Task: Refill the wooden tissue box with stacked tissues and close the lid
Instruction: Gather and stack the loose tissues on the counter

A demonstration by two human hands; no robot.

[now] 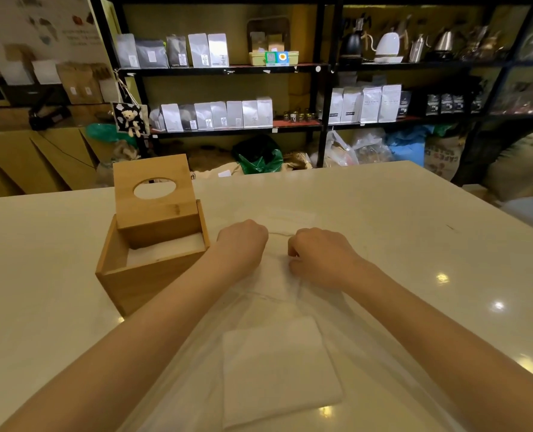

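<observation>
The wooden tissue box [140, 282] stands on the left of the white table. Its lid [153, 194], with an oval hole, is propped open at the back, and white tissues [165, 249] lie inside. A stack of white tissues [277, 369] sits inside a clear plastic bag [368, 353] near the front edge. My left hand [243, 244] and my right hand [318, 257] are both closed on the far, open end of the bag, just right of the box. More white tissue [277, 216] lies flat beyond the hands.
The white table [415, 244] stretches to the right and back. Behind it stand black shelves [324, 88] with silver coffee bags and kettles. Cardboard boxes [40, 157] and sacks sit on the floor beyond the table's far edge.
</observation>
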